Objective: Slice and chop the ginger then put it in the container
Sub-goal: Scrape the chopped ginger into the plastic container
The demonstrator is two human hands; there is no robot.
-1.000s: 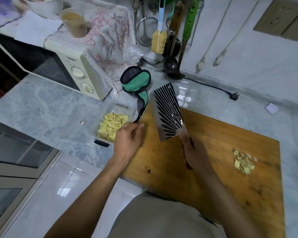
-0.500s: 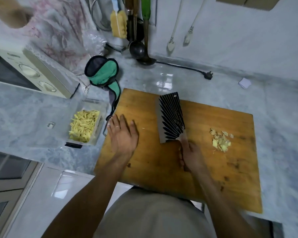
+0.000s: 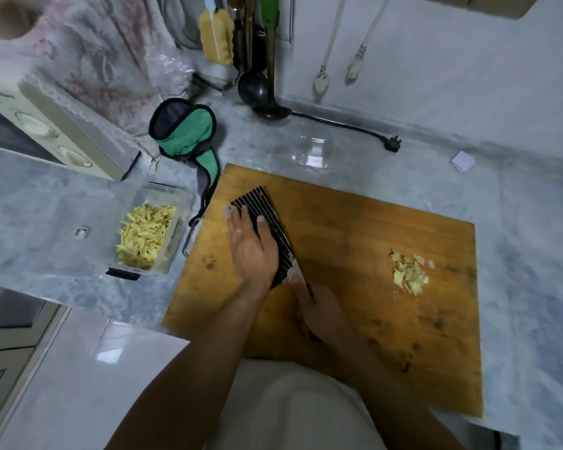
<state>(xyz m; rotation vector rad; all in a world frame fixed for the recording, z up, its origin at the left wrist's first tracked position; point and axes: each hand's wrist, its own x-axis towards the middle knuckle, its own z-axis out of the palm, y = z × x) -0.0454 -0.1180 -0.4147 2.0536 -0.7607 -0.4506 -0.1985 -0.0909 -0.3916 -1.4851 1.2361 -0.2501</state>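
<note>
- One wooden cutting board [image 3: 355,287] lies on the grey marble desk [image 3: 527,254]; one clear container [image 3: 150,235] sits just off its left edge, holding a heap of yellow ginger strips [image 3: 143,235].
- One small pile of chopped ginger [image 3: 408,271] lies on the board's right half, well apart from both hands.
- One ribbed black cleaver [image 3: 273,235] lies flat on the board's left half.
- The board's near edge overhangs the desk front; its middle, between cleaver and pile, is bare wood.
- One green oven mitt [image 3: 189,138] lies beyond the board's far left corner, beside a microwave [image 3: 56,125].
- Left hand [image 3: 251,248]: fingers [image 3: 241,219] straight, laid flat on the blade.
- Right hand [image 3: 319,310]: fingers curled round the cleaver's handle.
</note>
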